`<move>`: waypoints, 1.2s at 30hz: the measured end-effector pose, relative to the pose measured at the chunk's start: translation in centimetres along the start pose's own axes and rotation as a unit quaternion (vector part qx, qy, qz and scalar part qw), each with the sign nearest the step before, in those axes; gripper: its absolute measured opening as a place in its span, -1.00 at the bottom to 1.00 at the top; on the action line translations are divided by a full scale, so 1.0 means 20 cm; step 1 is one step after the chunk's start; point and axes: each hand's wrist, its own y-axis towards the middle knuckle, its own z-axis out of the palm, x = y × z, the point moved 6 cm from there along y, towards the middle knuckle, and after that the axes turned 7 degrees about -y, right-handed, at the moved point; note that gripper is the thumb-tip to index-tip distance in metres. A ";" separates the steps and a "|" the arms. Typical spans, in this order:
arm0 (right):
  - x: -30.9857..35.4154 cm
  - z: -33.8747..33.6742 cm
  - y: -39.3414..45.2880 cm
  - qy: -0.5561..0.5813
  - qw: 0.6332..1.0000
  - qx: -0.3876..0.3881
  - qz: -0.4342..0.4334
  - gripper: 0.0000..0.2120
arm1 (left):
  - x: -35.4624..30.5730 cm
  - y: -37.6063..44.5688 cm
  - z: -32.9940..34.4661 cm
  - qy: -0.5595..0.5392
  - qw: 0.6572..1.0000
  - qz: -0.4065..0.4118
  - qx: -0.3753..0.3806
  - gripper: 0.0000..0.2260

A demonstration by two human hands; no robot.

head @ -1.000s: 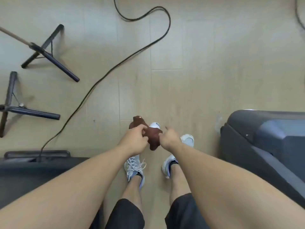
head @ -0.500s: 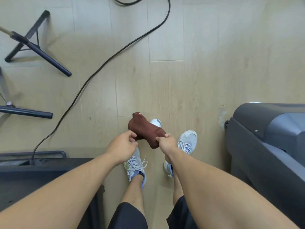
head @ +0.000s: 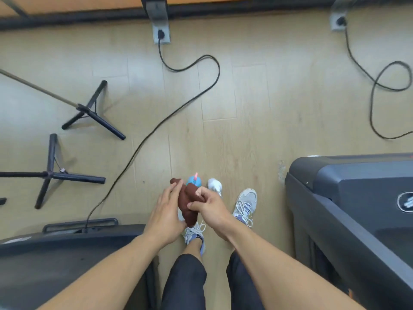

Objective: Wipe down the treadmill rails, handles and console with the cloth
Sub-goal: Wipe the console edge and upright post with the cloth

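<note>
A dark brown cloth (head: pixel 187 203), bunched up, hangs between both hands above my feet. My right hand (head: pixel 210 210) pinches its upper right part between thumb and fingers. My left hand (head: pixel 166 212) lies against the cloth's left side with fingers fairly straight, its fingertips on the upper fold. A grey treadmill (head: pixel 348 202) stands at the right, only its front hood and side showing. Another dark machine base (head: pixel 67 253) fills the lower left. No console or handles are in view.
A blue spray bottle with a pink nozzle (head: pixel 194 180) stands on the wood floor just beyond the cloth. Two black tripod stands (head: pixel 93 113) sit at the left. Black power cables (head: pixel 178 113) run across the floor to wall sockets (head: pixel 161 34).
The camera has tilted up, bringing the wall sockets and spray bottle into view. The cloth has been gathered more upright between the hands, and my left hand now lies flatter against it.
</note>
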 end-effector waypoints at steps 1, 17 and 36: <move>0.09 -0.01 -0.12 -0.014 1.000 0.008 -0.015 -0.62 | -0.07 -0.06 -0.06 0.026 0.999 0.027 0.015 0.06; 0.25 -0.85 -1.97 -0.009 0.892 -0.450 -0.044 -0.82 | -1.57 -0.97 0.04 -0.249 0.932 0.019 0.263 -0.68; -0.36 -0.86 -3.65 0.006 0.771 -0.575 -0.274 -0.88 | -2.33 -2.45 0.77 -0.316 0.835 0.384 0.233 -0.53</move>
